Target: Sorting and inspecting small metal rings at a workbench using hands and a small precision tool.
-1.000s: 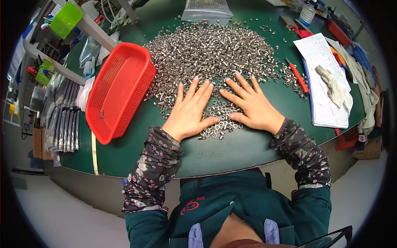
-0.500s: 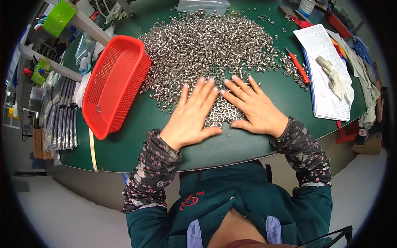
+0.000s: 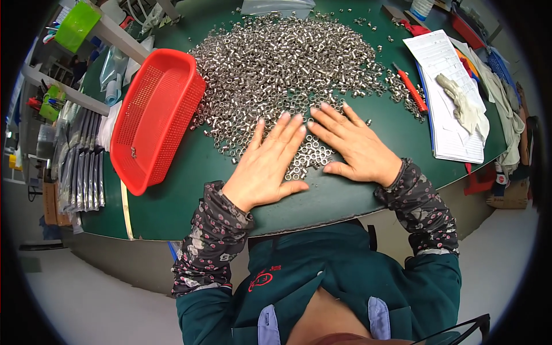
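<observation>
A broad heap of small shiny metal rings (image 3: 282,63) covers the middle of the green table (image 3: 322,201). At its near edge my left hand (image 3: 264,161) lies flat, fingers spread and pointing away from me, palm down on the rings. My right hand (image 3: 359,146) rests the same way on the other side, thumb stretched toward the left. Between the two hands a thin layer of rings (image 3: 310,154) lies spread out, many with their round openings facing up. Whatever lies under the palms is hidden. Neither hand grips anything.
Left of the heap stands a red perforated plastic basket (image 3: 155,121), a few rings in it. On the right lie a red-handled tool (image 3: 411,91), papers on a clipboard (image 3: 428,54) and a pale glove (image 3: 460,106). Stacked plastic-wrapped packs (image 3: 86,172) stand far left.
Both hands stay flat on the rings with only a slight shift. The patch of rings between them looks somewhat smaller and rearranged. The whole view has moved a little.
</observation>
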`<state>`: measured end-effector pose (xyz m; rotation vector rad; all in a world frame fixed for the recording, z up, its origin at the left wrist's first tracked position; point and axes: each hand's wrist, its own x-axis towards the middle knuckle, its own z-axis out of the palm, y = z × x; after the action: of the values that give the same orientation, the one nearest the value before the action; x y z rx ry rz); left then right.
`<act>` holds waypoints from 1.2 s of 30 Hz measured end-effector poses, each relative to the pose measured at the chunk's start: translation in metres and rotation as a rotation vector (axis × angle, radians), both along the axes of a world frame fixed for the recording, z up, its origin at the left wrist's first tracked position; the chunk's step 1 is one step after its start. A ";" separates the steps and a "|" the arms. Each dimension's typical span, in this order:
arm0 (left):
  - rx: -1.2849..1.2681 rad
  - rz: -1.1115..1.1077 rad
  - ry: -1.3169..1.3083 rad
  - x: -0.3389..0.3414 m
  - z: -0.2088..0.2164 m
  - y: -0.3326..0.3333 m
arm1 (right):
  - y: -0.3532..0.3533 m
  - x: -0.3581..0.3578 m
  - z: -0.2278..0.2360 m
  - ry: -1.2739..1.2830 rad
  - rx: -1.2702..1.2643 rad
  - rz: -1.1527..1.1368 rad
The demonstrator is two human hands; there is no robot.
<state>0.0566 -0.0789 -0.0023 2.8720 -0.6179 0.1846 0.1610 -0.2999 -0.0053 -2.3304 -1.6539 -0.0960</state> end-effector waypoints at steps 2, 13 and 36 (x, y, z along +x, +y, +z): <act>0.020 -0.038 0.070 0.001 0.000 -0.005 | 0.002 -0.002 0.000 0.020 -0.014 -0.003; -0.006 -0.011 0.013 -0.006 0.007 -0.005 | -0.011 -0.013 0.011 0.059 -0.011 -0.028; -0.004 -0.096 0.082 -0.017 0.000 -0.028 | -0.037 -0.034 0.003 0.134 0.004 -0.097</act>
<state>0.0397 -0.1074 -0.0027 2.8219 -0.7356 0.0532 0.1274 -0.3364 -0.0021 -2.3581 -1.4774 0.0367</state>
